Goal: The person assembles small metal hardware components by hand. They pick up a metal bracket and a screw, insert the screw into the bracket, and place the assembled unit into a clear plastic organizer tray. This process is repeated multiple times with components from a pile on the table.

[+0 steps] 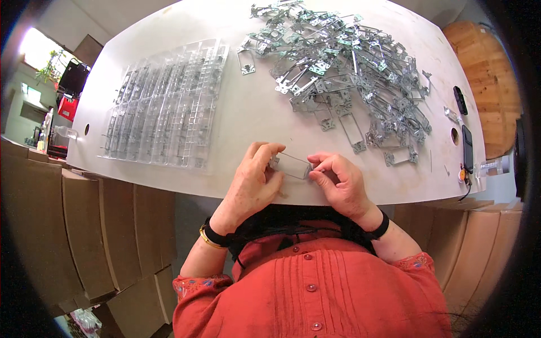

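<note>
Between my hands, close to the table's front edge, is a thin rectangular metal frame (294, 176) with an open middle. My left hand (253, 177) grips its left end, thumb and fingers closed round it. At the opposite end, the fingertips of my right hand (340, 183) pinch the frame's short side. Beyond my right hand lies a large heap of similar metal frames (349, 62), tangled over one another. To the left stands a clear plastic tray (217, 96) with rows of narrow compartments; metal parts show in many of them.
A white table (248, 107) carries everything. Along its right side are a black phone (467, 147), a small black device (460, 100) and a round cable hole (455, 136). Cardboard boxes (84, 225) stand below on the left, more boxes (479, 242) on the right. A wooden round top (482, 84) is behind.
</note>
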{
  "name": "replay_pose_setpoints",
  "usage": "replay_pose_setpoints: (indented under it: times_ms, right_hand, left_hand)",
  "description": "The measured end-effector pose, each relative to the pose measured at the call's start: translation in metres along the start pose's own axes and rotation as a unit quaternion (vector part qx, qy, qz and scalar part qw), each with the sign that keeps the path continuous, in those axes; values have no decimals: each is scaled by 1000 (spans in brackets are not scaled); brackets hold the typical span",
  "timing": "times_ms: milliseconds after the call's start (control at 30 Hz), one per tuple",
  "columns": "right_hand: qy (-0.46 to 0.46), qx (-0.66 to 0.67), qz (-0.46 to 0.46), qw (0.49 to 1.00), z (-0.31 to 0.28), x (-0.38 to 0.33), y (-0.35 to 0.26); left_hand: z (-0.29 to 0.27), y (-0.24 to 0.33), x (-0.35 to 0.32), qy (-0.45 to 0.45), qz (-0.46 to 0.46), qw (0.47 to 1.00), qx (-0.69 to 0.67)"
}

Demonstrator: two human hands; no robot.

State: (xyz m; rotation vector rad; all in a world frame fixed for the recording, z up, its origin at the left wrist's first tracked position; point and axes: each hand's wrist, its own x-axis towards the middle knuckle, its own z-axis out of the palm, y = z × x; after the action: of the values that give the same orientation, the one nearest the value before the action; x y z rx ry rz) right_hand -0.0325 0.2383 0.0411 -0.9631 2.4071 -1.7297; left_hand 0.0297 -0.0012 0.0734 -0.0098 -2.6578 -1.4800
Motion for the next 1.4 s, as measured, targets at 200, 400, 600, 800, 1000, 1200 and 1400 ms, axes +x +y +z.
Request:
replay_pose_setpoints:
  times_ms: [200, 400, 600, 800, 1000, 1200, 1400]
  right_hand:
    - [-21, 26, -12, 999, 0, -2, -1]
    - [-58, 28, -22, 998, -2, -2, -1]
    - [-70, 9, -50, 996, -3, -2, 2]
    - [-64, -25, -91, 994, -1, 3, 1]
    - [-76, -29, -79, 994, -4, 2, 0]
    - [38, -43, -81, 995, 2, -1, -8]
    - [-8, -95, -87, 992, 3, 4, -6]
  left_hand:
    - [11, -8, 7, 38, -30, 998, -43]
    - [16, -6, 14, 55, -137, 975, -164]
    - [28, -16, 21, 111, -67, 990, -61]
    - [29, -13, 22, 127, 41, 982, 134]
    - [34, -7, 10, 128, 48, 980, 142]
    - [29, -13, -1, 134, 63, 981, 125]
    - [33, -23, -2, 177, 99, 966, 161]
